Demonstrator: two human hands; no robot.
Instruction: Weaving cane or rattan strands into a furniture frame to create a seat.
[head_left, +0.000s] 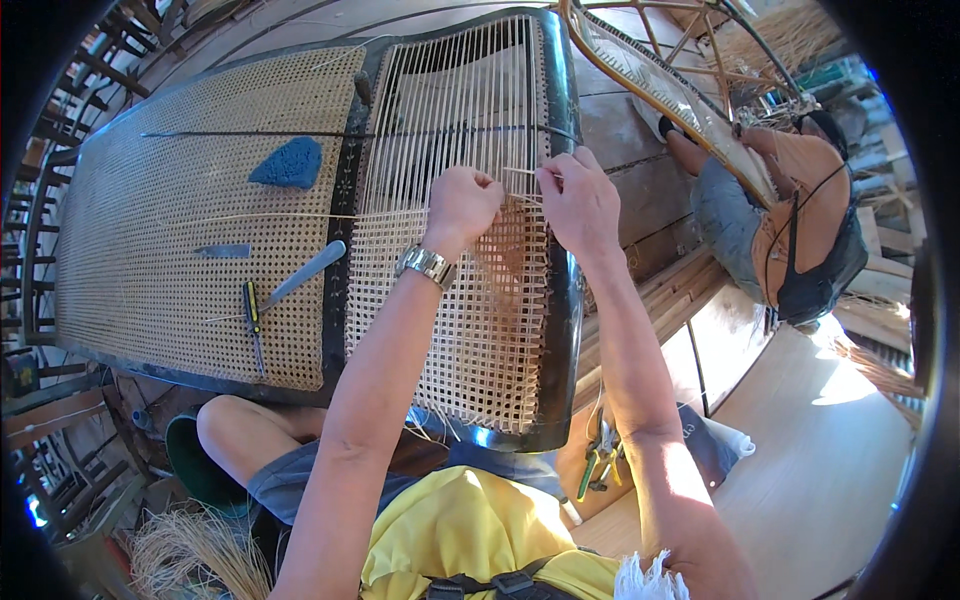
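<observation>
Wooden floorboards underlie the caned seat frame (560, 300); your left hand (462, 205) and right hand (580, 200) pinch one thin, springy cane strand (520, 172) near its end.

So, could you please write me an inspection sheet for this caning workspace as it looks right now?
Surface: black-framed cane panel, left section fully woven, right section woven only in its near half.
Job's things: bare upright cane strands in the far half; a thin cane strip between the hands.
Clutter: blue sponge, metal blade, small hand tool, long thin rod, all on the woven section.
Hands: left hand fisted at the weave edge; right hand pinching the strip.
Cables: nothing seen.
Surroundings: another person seated with a second cane frame; green-handled cutters on the floor.
</observation>
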